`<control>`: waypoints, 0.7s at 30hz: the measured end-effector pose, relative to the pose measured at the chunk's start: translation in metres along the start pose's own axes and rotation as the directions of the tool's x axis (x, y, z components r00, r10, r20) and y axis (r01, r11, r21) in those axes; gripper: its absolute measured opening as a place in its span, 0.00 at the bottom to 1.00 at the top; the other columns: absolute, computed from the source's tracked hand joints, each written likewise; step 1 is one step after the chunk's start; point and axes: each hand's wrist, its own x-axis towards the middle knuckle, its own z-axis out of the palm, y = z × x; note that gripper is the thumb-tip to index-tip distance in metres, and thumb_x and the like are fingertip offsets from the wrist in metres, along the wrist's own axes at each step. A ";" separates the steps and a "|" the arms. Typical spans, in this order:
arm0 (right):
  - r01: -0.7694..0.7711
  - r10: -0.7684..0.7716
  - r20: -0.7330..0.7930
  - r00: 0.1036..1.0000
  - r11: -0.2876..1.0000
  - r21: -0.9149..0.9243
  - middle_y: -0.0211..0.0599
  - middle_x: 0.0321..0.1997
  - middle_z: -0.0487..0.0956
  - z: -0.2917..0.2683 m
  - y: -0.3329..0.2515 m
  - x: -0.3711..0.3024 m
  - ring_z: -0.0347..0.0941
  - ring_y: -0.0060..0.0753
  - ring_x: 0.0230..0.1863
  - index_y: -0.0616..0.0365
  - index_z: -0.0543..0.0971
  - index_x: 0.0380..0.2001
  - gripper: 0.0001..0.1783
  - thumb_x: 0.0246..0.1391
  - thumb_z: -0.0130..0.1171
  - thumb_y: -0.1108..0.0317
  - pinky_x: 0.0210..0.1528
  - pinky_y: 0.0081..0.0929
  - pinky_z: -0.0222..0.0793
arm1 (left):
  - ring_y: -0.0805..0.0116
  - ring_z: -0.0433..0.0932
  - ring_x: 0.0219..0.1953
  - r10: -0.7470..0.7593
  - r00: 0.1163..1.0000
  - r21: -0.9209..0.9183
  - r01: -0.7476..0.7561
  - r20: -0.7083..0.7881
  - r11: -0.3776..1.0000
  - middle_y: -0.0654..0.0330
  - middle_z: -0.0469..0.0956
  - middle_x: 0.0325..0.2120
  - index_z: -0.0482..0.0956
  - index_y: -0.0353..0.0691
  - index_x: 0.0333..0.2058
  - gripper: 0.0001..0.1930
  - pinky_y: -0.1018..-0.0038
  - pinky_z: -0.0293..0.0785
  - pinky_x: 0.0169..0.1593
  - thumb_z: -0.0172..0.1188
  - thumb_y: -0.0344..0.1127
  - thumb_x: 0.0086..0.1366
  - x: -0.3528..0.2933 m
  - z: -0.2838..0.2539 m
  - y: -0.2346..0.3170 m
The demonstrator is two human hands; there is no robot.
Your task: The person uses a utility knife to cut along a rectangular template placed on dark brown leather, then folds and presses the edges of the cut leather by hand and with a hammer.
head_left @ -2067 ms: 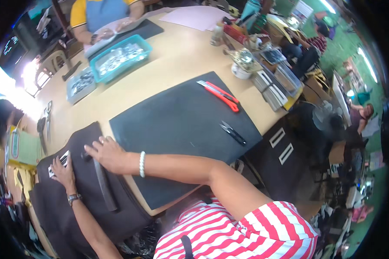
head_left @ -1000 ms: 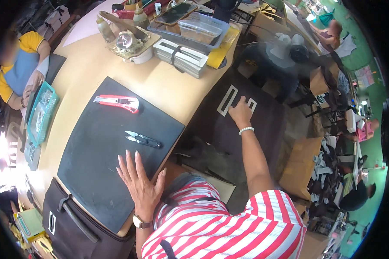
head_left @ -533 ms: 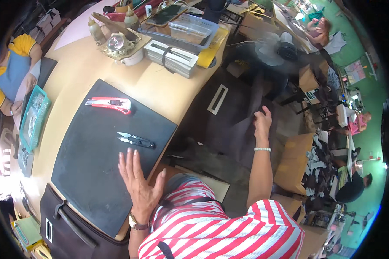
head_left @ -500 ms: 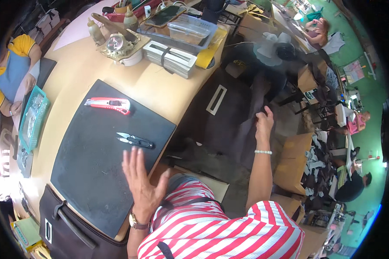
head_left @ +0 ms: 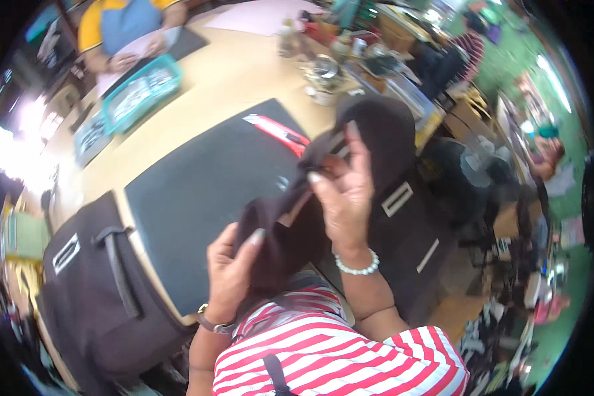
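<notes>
A piece of dark brown fabric (head_left: 277, 254) is held up between both my hands, above a dark cutting mat (head_left: 191, 191). My left hand (head_left: 230, 272) grips its lower left part, thumb on top. Higher up, my right hand (head_left: 346, 198) pinches the fabric at a fold, with a finger stretched along it. A pale strip shows on the fabric between the hands. Beyond it, a red utility knife (head_left: 278, 134) lies on the mat, partly covered at one end. The fabric hides most of the mat's right side, and motion blurs its edges.
Dark brown pieces (head_left: 79, 297) hang over the table's left edge; more dark pieces (head_left: 409, 231) with pale frames lie at my right. A teal basket (head_left: 175, 79) stands far left, near a person in yellow and blue (head_left: 129, 30). Bottles and a tray (head_left: 409, 92) stand at the back.
My right hand has come in from the right with dark fabric, and my left hand has closed on it too. The view has turned, so the table appears shifted right.
</notes>
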 end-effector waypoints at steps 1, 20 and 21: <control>-0.053 0.052 0.065 0.997 0.998 0.024 0.40 0.44 0.76 0.017 0.017 0.003 0.74 0.20 0.42 0.57 0.52 0.65 0.40 0.49 0.48 0.88 0.44 0.18 0.71 | 0.76 0.76 0.41 0.101 0.990 0.070 -0.095 -0.096 0.993 0.60 0.78 0.40 0.74 0.30 0.46 0.12 0.80 0.73 0.46 0.55 0.22 0.63 -0.004 -0.016 0.008; 0.629 -0.099 0.859 0.503 0.724 -0.285 0.40 0.45 0.76 0.101 0.099 0.026 0.67 0.46 0.57 0.59 0.79 0.27 0.06 0.44 0.62 0.70 0.58 0.42 0.60 | 0.74 0.78 0.38 0.191 0.898 0.287 -0.077 -0.396 0.955 0.56 0.78 0.37 0.73 0.32 0.43 0.21 0.80 0.76 0.41 0.70 0.22 0.49 0.009 -0.105 0.026; 0.641 -0.160 0.846 0.508 0.727 -0.247 0.39 0.42 0.76 0.101 0.100 0.025 0.68 0.45 0.53 0.59 0.79 0.27 0.05 0.44 0.63 0.71 0.57 0.41 0.61 | 0.72 0.78 0.38 0.220 0.897 0.340 -0.084 -0.384 0.937 0.55 0.79 0.37 0.73 0.32 0.44 0.23 0.78 0.77 0.42 0.71 0.26 0.49 0.010 -0.107 0.024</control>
